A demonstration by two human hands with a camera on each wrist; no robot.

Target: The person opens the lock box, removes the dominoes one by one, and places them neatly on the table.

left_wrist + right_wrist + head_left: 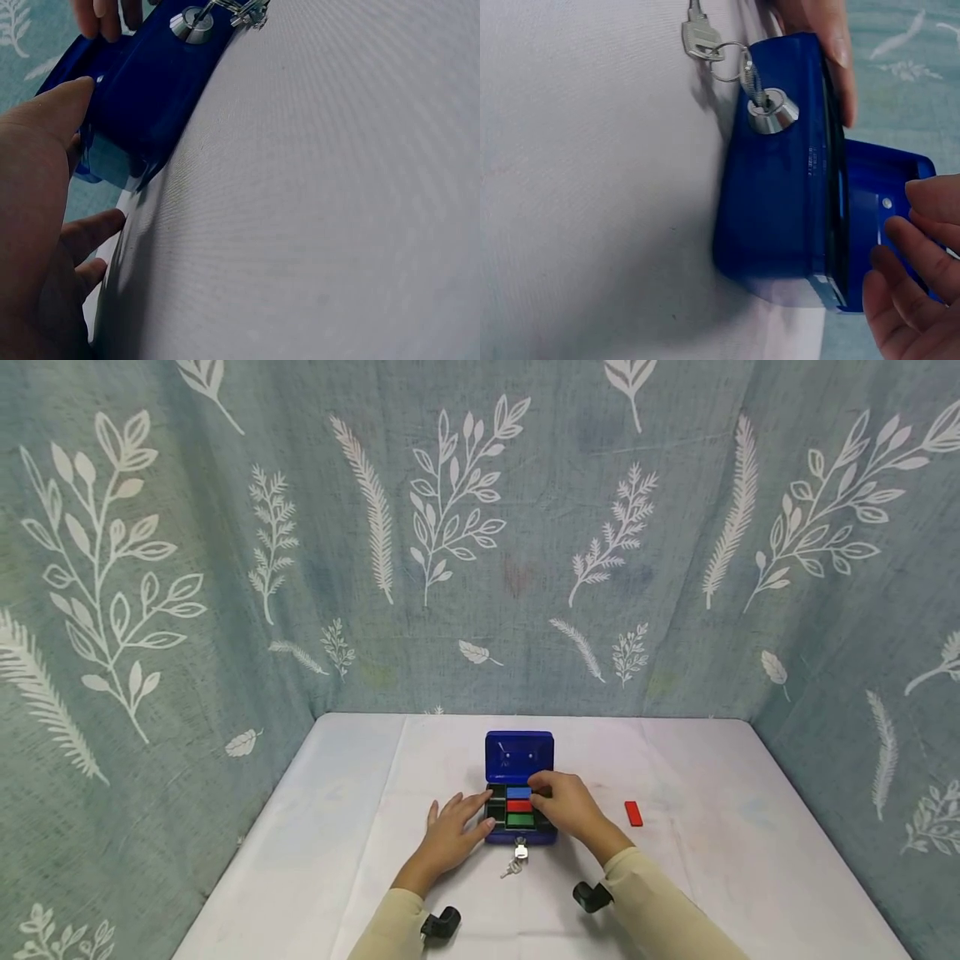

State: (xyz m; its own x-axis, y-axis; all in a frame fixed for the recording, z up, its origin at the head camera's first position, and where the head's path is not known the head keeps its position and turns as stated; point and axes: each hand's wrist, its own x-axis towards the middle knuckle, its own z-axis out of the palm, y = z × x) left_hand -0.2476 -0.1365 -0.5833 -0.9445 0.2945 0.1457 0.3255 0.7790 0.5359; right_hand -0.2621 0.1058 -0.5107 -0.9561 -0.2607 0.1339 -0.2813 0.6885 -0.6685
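A blue cash box (501, 837) stands on the table, its lid (517, 752) raised at the back. Inside, a black compartment tray (496, 811) holds a blue block (517, 792), a red block (516, 806) and a green block (520, 820) down its middle column. My left hand (450, 832) rests against the box's left side, thumb at the front corner and fingers extended. Over the right part of the tray is my right hand (572, 807), its fingers loosely bent near the blue and red blocks. In the right wrist view nothing shows between those fingers.
A key sits in the front lock (772, 112), with another key (700, 37) on its ring against the tabletop. A separate red block (633, 813) lies on the white cloth (712, 860) right of the box. Patterned curtains (517, 635) surround the table's back and sides.
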